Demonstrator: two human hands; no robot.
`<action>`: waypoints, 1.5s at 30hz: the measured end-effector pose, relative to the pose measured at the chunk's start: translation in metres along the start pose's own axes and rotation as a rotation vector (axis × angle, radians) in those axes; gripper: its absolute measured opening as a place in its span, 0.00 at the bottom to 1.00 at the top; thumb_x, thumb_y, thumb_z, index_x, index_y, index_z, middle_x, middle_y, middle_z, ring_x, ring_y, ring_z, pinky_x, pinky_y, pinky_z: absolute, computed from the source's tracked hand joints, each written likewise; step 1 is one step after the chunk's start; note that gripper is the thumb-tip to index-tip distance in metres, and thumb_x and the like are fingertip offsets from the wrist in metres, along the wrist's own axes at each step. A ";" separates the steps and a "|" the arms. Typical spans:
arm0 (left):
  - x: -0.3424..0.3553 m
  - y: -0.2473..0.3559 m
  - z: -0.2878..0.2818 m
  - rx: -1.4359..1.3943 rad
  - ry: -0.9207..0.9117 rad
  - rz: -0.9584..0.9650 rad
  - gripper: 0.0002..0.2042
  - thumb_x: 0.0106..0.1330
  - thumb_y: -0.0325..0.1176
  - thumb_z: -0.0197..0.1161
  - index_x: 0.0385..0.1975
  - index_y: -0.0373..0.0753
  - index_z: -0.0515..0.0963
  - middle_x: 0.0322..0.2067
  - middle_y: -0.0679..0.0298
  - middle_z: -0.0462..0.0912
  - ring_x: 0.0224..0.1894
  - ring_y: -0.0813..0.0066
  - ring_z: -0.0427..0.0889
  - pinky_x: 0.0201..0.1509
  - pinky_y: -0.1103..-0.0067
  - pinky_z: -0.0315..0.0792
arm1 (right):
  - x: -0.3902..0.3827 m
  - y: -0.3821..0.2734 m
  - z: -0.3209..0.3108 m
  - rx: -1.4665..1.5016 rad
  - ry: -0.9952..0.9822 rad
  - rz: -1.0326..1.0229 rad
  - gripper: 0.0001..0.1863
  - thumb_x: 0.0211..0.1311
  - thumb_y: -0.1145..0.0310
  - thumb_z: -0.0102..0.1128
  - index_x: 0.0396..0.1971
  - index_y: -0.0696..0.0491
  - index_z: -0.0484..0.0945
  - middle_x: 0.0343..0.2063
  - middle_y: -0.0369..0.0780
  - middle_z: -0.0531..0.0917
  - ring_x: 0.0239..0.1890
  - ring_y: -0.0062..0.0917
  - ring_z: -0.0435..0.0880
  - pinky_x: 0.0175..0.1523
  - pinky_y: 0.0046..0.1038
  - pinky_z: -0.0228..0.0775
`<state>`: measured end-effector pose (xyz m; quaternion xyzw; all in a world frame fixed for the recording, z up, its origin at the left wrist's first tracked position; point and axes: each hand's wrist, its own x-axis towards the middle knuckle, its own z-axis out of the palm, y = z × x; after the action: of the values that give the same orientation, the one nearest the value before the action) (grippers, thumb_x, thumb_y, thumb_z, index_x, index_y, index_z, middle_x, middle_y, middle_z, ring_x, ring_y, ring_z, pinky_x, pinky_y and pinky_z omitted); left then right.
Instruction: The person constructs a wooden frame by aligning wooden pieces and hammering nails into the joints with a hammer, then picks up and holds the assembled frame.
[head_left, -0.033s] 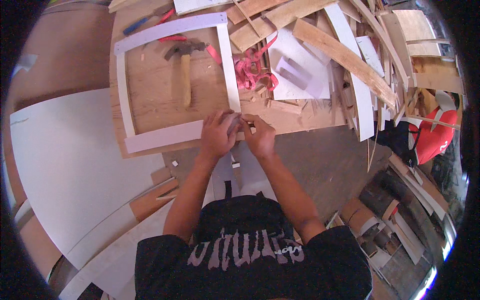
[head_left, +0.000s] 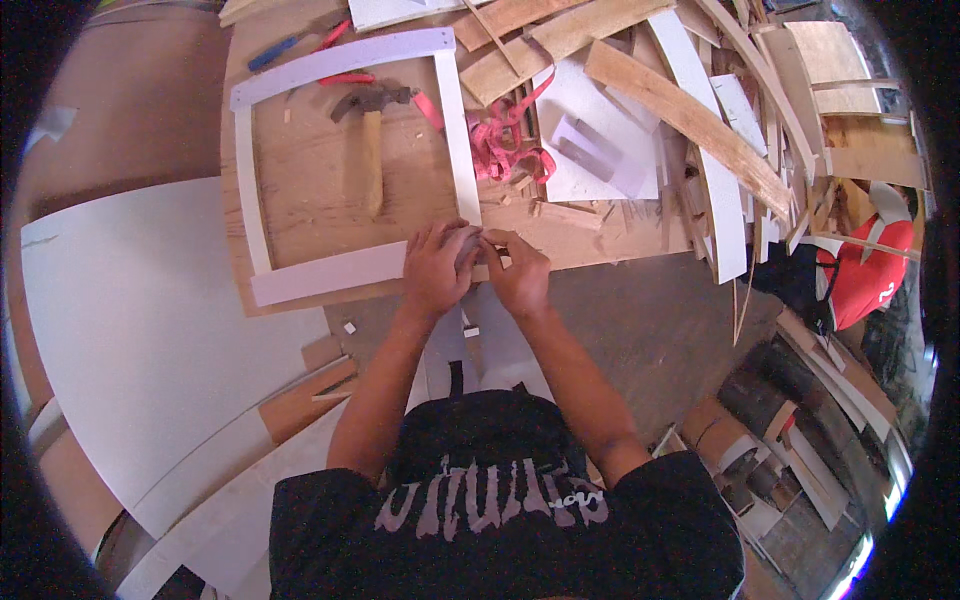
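A rectangular frame of white wooden strips (head_left: 330, 275) lies on the wooden worktable. At its near right corner my left hand (head_left: 434, 268) and my right hand (head_left: 518, 270) meet, fingertips almost touching. The left one is closed over the end of the near strip, around something greyish that I cannot make out. My right thumb and fingers are pinched together beside it; what they hold is hidden. Inside the frame rests a hammer (head_left: 372, 160) with a wooden handle and a dark claw head.
A tangled pink strap (head_left: 508, 140) lies right of the frame. Blue-handled (head_left: 272, 52) and red-handled (head_left: 345, 78) tools sit at its far side. Wooden offcuts (head_left: 690, 120) pile up at the right. A large white panel (head_left: 150, 330) is at left. A person in red (head_left: 872, 270) is at far right.
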<state>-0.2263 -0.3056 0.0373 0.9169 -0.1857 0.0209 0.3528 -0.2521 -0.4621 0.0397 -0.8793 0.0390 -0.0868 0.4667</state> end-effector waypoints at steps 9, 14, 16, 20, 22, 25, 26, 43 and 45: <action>0.002 0.001 0.007 -0.078 0.140 -0.073 0.09 0.59 0.34 0.67 0.38 0.45 0.84 0.44 0.68 0.82 0.47 0.61 0.80 0.52 0.67 0.71 | 0.001 0.006 -0.002 -0.074 -0.015 -0.201 0.09 0.57 0.77 0.69 0.39 0.58 0.83 0.35 0.45 0.88 0.36 0.31 0.90 0.41 0.28 0.83; -0.001 -0.006 0.016 -0.071 0.164 -0.097 0.08 0.56 0.36 0.70 0.35 0.48 0.85 0.42 0.70 0.83 0.46 0.63 0.81 0.50 0.67 0.72 | 0.002 -0.005 -0.007 -0.094 -0.101 -0.070 0.09 0.54 0.74 0.68 0.36 0.56 0.83 0.35 0.43 0.87 0.39 0.37 0.88 0.47 0.34 0.81; -0.002 -0.007 0.016 -0.063 0.143 -0.095 0.08 0.55 0.36 0.70 0.35 0.48 0.85 0.42 0.70 0.83 0.45 0.63 0.81 0.49 0.67 0.72 | 0.003 -0.006 -0.009 -0.083 -0.101 -0.088 0.08 0.54 0.74 0.68 0.35 0.56 0.83 0.35 0.44 0.87 0.39 0.37 0.88 0.46 0.34 0.81; 0.000 -0.006 0.017 -0.011 0.140 -0.061 0.08 0.54 0.35 0.71 0.35 0.48 0.84 0.41 0.70 0.83 0.44 0.64 0.81 0.47 0.67 0.72 | 0.005 -0.004 -0.010 -0.034 -0.117 -0.075 0.08 0.55 0.73 0.67 0.35 0.56 0.83 0.35 0.44 0.87 0.38 0.37 0.88 0.45 0.34 0.82; -0.002 -0.005 0.018 -0.006 0.164 -0.051 0.09 0.54 0.34 0.71 0.35 0.48 0.85 0.41 0.70 0.83 0.44 0.64 0.81 0.47 0.67 0.72 | 0.006 -0.007 -0.012 -0.048 -0.114 -0.104 0.08 0.55 0.73 0.68 0.36 0.56 0.84 0.36 0.44 0.87 0.38 0.37 0.88 0.45 0.34 0.82; 0.001 -0.007 0.018 -0.014 0.198 -0.027 0.09 0.53 0.34 0.71 0.35 0.48 0.85 0.41 0.69 0.83 0.44 0.64 0.81 0.47 0.68 0.73 | 0.013 -0.011 -0.016 -0.061 -0.160 -0.121 0.10 0.55 0.71 0.69 0.38 0.56 0.83 0.37 0.44 0.87 0.38 0.36 0.89 0.45 0.35 0.82; 0.001 -0.008 0.018 -0.027 0.208 -0.011 0.09 0.53 0.33 0.72 0.35 0.48 0.85 0.41 0.69 0.83 0.44 0.64 0.81 0.46 0.68 0.73 | 0.015 -0.011 -0.017 -0.060 -0.208 -0.110 0.11 0.55 0.70 0.69 0.38 0.56 0.83 0.38 0.44 0.87 0.38 0.36 0.89 0.46 0.35 0.82; -0.002 0.001 0.017 -0.014 0.282 -0.034 0.07 0.53 0.35 0.74 0.31 0.47 0.86 0.41 0.71 0.83 0.43 0.66 0.83 0.49 0.67 0.74 | 0.192 -0.017 0.092 -0.083 -0.319 -0.162 0.20 0.64 0.61 0.64 0.52 0.54 0.77 0.31 0.46 0.86 0.38 0.38 0.87 0.44 0.37 0.78; -0.001 -0.001 0.019 -0.017 0.298 -0.024 0.07 0.52 0.35 0.74 0.30 0.46 0.86 0.42 0.71 0.83 0.43 0.66 0.83 0.49 0.67 0.74 | 0.200 -0.024 0.113 0.162 -0.510 -0.139 0.23 0.63 0.60 0.65 0.54 0.54 0.74 0.34 0.48 0.85 0.42 0.42 0.86 0.47 0.43 0.77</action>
<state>-0.2290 -0.3171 0.0223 0.9028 -0.1202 0.1510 0.3842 -0.0343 -0.3867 0.0203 -0.8332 -0.1473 0.1026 0.5230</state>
